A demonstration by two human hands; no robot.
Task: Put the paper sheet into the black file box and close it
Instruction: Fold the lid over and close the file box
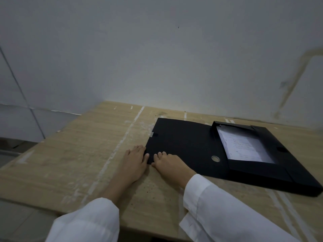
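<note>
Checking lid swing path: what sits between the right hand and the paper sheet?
In the head view, only the file box's flat black lid with its metal ring, then the tray wall; nothing loose.

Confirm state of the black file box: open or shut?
Open: lid lies flat on the table, paper sheet showing inside the tray. The left hand and right hand touch the lid's near corner.
</note>
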